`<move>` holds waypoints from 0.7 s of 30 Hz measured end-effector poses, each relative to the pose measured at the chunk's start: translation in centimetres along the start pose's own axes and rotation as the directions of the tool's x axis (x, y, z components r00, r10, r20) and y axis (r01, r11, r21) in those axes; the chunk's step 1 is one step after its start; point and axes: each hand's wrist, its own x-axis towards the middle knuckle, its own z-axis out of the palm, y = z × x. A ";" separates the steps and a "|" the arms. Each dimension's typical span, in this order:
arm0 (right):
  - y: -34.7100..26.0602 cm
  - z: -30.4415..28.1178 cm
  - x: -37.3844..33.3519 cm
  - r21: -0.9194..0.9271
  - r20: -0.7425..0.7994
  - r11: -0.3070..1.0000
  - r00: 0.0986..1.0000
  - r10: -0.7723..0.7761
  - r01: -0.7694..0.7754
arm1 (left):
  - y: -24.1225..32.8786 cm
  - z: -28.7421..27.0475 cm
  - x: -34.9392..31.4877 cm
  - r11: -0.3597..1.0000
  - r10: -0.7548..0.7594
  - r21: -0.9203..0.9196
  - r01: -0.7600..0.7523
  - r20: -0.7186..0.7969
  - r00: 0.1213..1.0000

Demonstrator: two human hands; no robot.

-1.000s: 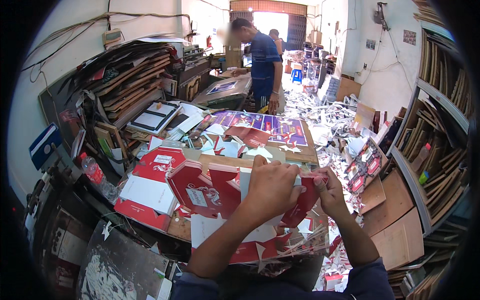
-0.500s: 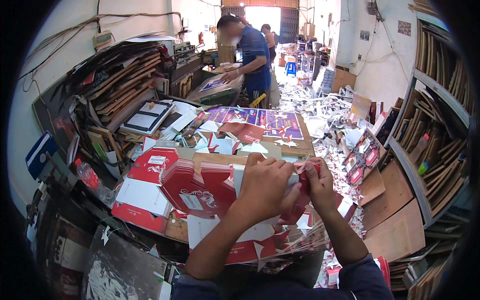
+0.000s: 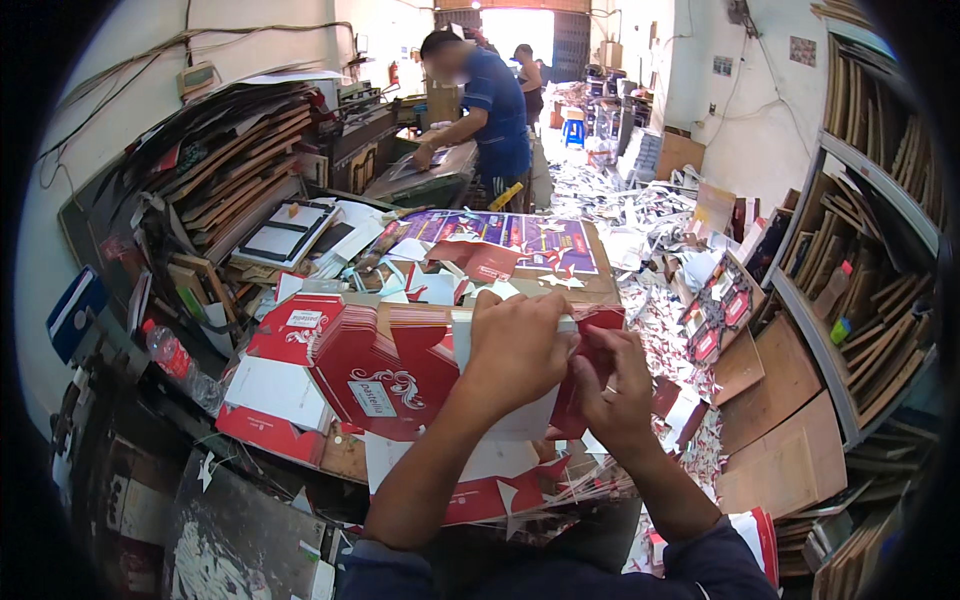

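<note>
A thick upright stack of red die-cut cardboard blanks (image 3: 345, 385) with white swirl prints stands before me on the bench. My left hand (image 3: 515, 350) is closed in a fist round a pale block (image 3: 461, 338) at the top of the stack. The block's middle is hidden by the fingers. At the stack's right end, my right hand (image 3: 622, 390) has bent fingers and a thumb against the red edge of the blanks. White-backed blanks (image 3: 500, 462) lie below my wrists, with thin offcut strips beside them.
More blanks (image 3: 277, 390) lie left, beside a red-capped bottle (image 3: 175, 350). Ahead are a purple printed sheet (image 3: 530, 238) and loose scraps. A person in blue (image 3: 495, 105) works farther off; another stands behind. Paper waste (image 3: 625, 215) covers the floor; shelves of boards (image 3: 850, 240) line the right.
My right hand has turned and come lower and closer to the stack's red edge, away from the thin strips at its top. My left fist keeps its grip. The person in blue leans lower.
</note>
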 end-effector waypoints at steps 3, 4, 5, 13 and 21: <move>-0.1 0.5 0.3 -0.112 0.003 0.990 0.997 -0.081 0.081 | -0.6 0.1 0.2 1.000 -0.007 -0.030 0.007 0.020 1.000; -0.5 0.6 0.6 -0.140 -0.028 0.985 0.994 -0.108 0.103 | -0.7 0.0 0.2 0.999 0.007 -0.040 -0.005 0.045 0.999; -0.5 0.8 0.6 -0.119 -0.041 0.990 0.996 -0.081 0.076 | -0.8 -0.1 0.1 0.996 0.011 -0.086 -0.008 0.035 0.999; 0.2 1.1 0.9 0.062 -0.087 0.998 0.996 0.024 -0.019 | -0.9 0.2 -0.1 0.997 0.031 -0.075 -0.032 -0.008 0.999; 1.6 1.5 0.5 0.011 -0.150 0.997 0.986 -0.070 0.073 | -0.3 0.8 -0.1 0.996 0.033 -0.078 -0.041 -0.102 0.994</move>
